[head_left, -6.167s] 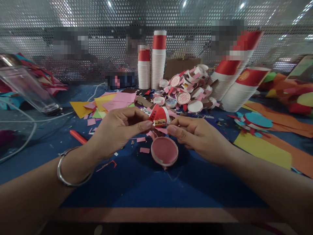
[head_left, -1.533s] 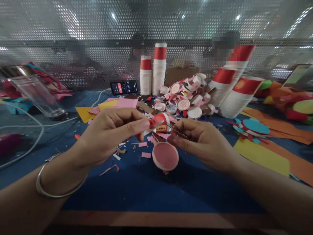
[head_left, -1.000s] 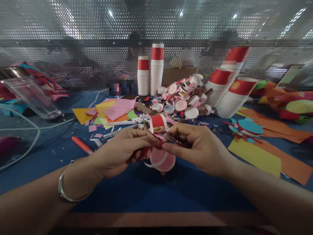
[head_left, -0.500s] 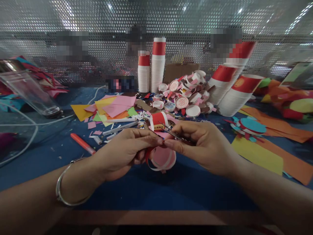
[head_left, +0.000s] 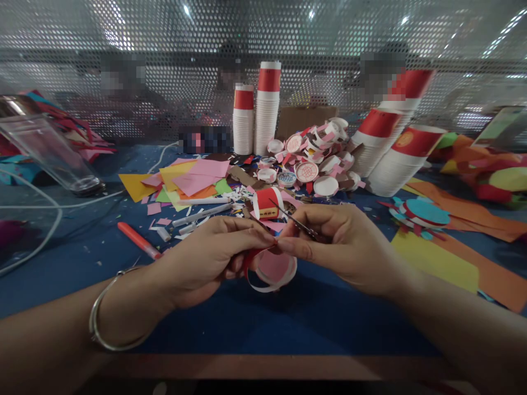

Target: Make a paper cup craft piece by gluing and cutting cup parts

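My left hand [head_left: 224, 255] has its fingers closed around a narrow red-and-white paper strip [head_left: 256, 254] that curls down in a loop. In my right hand [head_left: 341, 249] is a pair of small scissors [head_left: 302, 226], blades pointing up and left. My right thumb and left fingertips meet at the upper end of the strip, where the fingers hide part of it. Just below my hands sits a round pink paper piece [head_left: 276, 266] with a pale rim, partly behind the loop. A red-and-white cut cup piece [head_left: 267, 204] lies right beyond the scissors.
Stacked paper cups [head_left: 267, 118] stand at the back, and more cup stacks [head_left: 374, 137] lean at right. Between them is a heap of cut cup bottoms [head_left: 307, 171]. Coloured paper [head_left: 201, 178], a red marker [head_left: 138, 240], a clear bottle [head_left: 53, 148] and orange sheets [head_left: 494, 269] lie around.
The scissors have tilted, their tips now higher above the strip. My hands stay pinched together in nearly the same spot, and the strip has shifted slightly.
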`<action>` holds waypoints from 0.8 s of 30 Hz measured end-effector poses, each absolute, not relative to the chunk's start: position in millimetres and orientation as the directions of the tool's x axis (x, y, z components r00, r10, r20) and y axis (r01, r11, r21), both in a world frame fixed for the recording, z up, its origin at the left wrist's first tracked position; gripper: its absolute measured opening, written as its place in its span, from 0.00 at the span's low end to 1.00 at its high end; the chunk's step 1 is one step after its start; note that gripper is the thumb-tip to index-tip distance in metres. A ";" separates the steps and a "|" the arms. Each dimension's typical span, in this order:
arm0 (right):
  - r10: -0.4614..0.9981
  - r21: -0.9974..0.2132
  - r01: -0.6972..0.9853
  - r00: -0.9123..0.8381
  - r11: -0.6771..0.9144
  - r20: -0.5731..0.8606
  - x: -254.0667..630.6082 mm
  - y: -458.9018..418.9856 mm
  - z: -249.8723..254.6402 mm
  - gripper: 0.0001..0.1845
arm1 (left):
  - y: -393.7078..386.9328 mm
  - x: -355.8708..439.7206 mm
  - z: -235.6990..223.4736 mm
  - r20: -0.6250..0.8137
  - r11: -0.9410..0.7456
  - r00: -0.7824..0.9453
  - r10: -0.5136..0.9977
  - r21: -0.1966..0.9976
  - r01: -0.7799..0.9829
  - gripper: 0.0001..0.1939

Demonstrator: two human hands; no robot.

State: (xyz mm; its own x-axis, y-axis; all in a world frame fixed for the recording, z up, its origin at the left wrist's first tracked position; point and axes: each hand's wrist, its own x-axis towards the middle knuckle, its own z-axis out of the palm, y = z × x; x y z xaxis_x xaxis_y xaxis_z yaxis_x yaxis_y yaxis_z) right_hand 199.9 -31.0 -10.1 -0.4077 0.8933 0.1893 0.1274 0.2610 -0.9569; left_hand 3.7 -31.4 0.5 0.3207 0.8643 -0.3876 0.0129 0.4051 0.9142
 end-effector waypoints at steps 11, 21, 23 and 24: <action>0.872 -0.989 -0.146 -0.486 -0.018 0.056 204.0 -27.8 -20.0 0.07 | -30.1 -5.8 -3.0 -0.157 0.127 0.483 0.861 0.987 0.094 0.14; 0.849 -0.961 -0.239 -0.528 -0.139 0.009 204.9 -29.3 -19.7 0.05 | -29.3 -10.3 -6.1 -0.087 -0.011 0.509 0.857 0.982 0.188 0.16; 0.839 -0.956 -0.248 -0.544 -0.157 0.003 205.4 -28.9 -19.1 0.05 | -29.3 -10.9 -5.2 -0.073 -0.038 0.519 0.852 0.979 0.199 0.17; 0.836 -0.955 -0.248 -0.549 -0.165 -0.002 205.5 -28.7 -18.8 0.05 | -29.3 -11.3 -4.6 -0.063 -0.053 0.524 0.849 0.978 0.202 0.17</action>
